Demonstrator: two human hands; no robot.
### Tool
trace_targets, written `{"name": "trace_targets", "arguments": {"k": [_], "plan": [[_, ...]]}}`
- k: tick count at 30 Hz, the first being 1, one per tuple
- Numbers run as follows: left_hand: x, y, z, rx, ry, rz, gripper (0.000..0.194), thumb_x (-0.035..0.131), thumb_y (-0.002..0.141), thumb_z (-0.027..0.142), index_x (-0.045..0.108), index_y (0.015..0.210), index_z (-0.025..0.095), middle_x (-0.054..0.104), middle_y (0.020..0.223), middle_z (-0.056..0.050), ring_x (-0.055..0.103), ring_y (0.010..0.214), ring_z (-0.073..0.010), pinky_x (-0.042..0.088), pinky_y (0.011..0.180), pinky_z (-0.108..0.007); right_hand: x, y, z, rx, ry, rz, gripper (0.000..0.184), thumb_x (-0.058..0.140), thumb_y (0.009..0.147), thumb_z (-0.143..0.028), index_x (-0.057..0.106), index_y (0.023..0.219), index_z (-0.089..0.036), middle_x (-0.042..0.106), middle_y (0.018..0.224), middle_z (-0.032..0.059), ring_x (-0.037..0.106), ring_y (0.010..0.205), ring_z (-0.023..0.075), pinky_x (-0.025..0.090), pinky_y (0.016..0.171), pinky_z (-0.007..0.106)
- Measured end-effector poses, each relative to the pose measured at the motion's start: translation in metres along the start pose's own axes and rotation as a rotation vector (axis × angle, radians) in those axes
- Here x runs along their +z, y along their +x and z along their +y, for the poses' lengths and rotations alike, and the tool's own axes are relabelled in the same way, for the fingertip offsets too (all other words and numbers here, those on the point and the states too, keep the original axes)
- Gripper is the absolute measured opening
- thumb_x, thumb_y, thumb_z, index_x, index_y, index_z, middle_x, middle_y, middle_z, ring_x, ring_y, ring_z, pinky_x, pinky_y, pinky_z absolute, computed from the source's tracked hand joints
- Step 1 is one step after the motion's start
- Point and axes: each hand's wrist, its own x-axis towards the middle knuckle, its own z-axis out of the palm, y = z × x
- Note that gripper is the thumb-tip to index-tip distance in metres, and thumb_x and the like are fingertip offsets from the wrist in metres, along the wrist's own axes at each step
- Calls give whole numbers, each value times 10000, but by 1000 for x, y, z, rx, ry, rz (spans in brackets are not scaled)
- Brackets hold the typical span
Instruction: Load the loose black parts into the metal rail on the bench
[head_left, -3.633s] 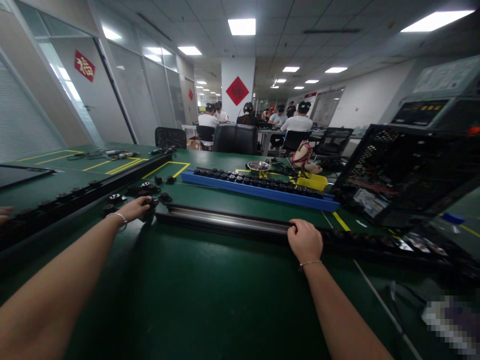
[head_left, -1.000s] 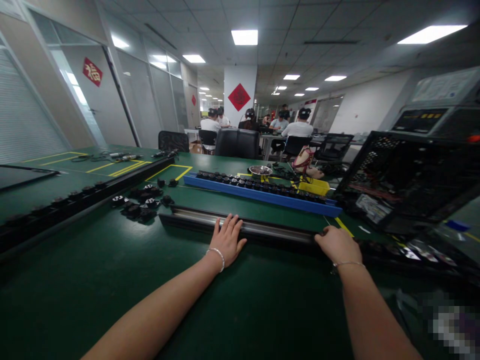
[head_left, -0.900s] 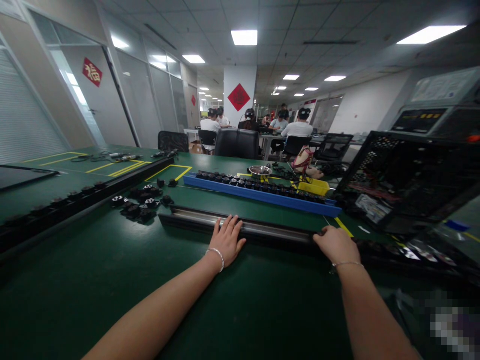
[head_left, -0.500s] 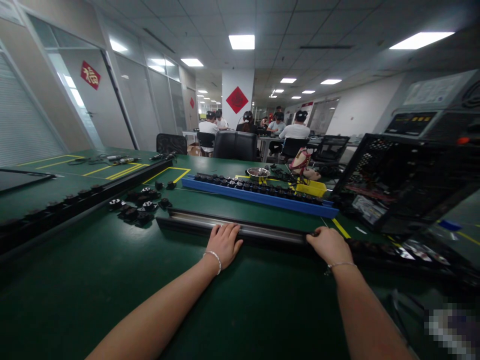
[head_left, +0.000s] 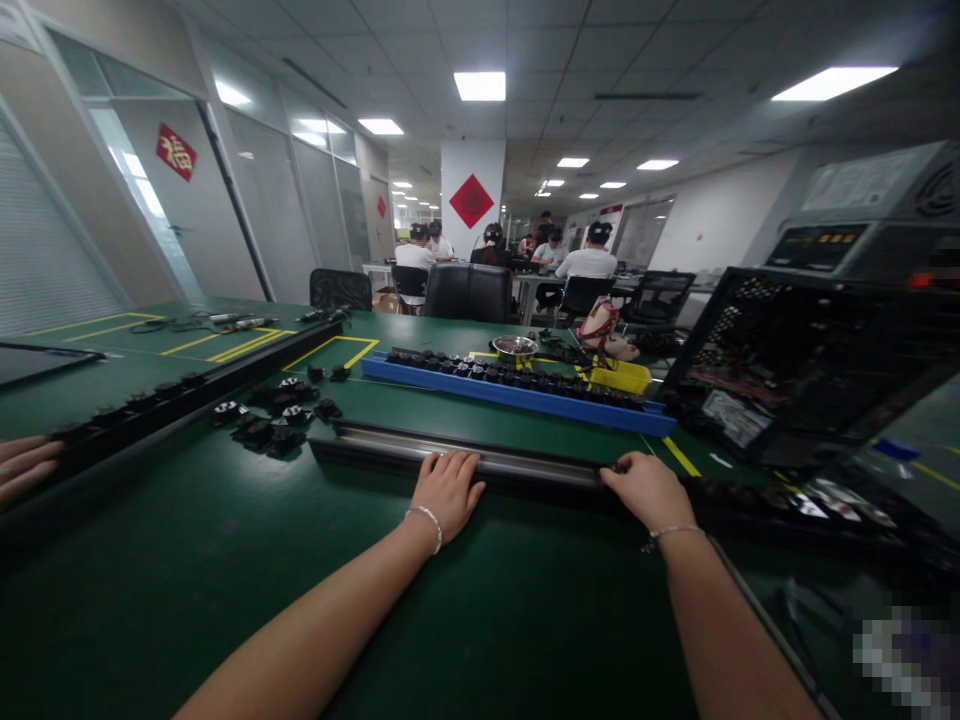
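A long black channel rail (head_left: 386, 446) with a shiny inner strip lies across the green table before me. My left hand (head_left: 444, 492) grips its middle, fingers curled over the near wall and thumb apart on the outside. Farther right, my right hand (head_left: 651, 490) is closed in a pinch on a small black part (head_left: 621, 468) at the channel; most of that part is hidden by the fingers. Beyond the rail's left end, several loose black parts (head_left: 285, 405) sit in a cluster, some with shiny faces.
A blue tray (head_left: 517, 393) full of black parts stands behind the rail, near a metal bowl (head_left: 514, 346) and a yellow bin (head_left: 621, 377). An open computer case (head_left: 795, 370) is at right. Another person's hand (head_left: 28, 468) touches a long black rail (head_left: 225, 385) at left.
My right hand has slid slightly left along the rail with the small black part. My left hand stays in place. Another person's hand has come in at the left edge.
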Motion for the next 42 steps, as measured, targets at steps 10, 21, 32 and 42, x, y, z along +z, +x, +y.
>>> {"name": "trace_targets", "arguments": {"k": [10,21,32,42], "plan": [[0,0,0,2,-21,-8,380,355,884,383,461,1214,228,557,1202,-63,455,1114,-223,260,972,-417,4,-2,-7,-34,31,21,360,499,707,-454,637,851,-154,601,905,117,576,784,217,409,684,316],[1,0,-1,9,-4,-3,377,370,880,375,463,1211,220,558,1204,-64,460,1108,-219,274,966,-412,3,-9,-20,-35,79,-6,355,491,726,-465,618,863,-164,596,912,92,563,833,216,394,697,306],[1,0,0,0,3,-10,374,366,881,379,467,1207,225,563,1197,-59,473,1091,-220,282,959,-415,12,-21,-44,-115,197,33,330,497,748,-448,603,896,-173,580,912,69,548,826,181,385,693,274],[-4,7,12,63,-65,20,427,429,850,370,425,1235,186,471,1301,-89,350,1243,-230,281,1016,-397,32,-32,-61,-252,292,120,336,475,778,-390,573,1018,-176,574,982,68,560,840,182,406,731,284]]}}
